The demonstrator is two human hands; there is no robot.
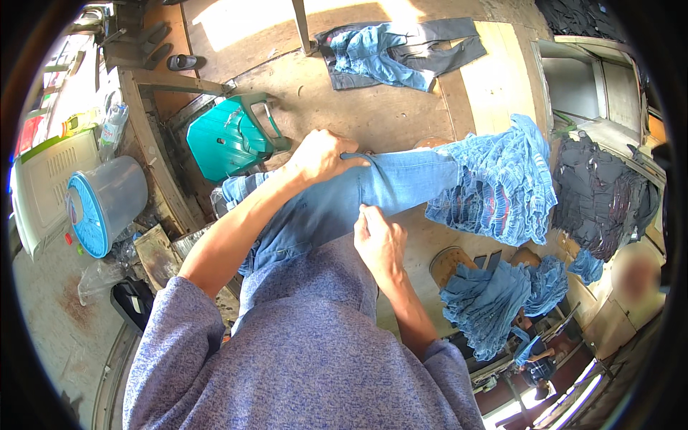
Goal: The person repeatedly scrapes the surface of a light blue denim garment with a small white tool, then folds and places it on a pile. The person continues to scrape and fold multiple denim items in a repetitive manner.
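Left hand (324,156): some fingers hidden behind the upper edge of the blue jeans (412,175). Right hand (380,244): too small a gap to tell what the fingertips pinch. Black garment pile (582,20), upper right, cut by the rim. Round patch (636,276) at right, blurred out. Distant person (539,373): hands too small to read.

Is looking down from the head in wide fisheye; is facing past the sweatshirt (308,358) to left hand (326,158) and right hand (383,247), quite near.
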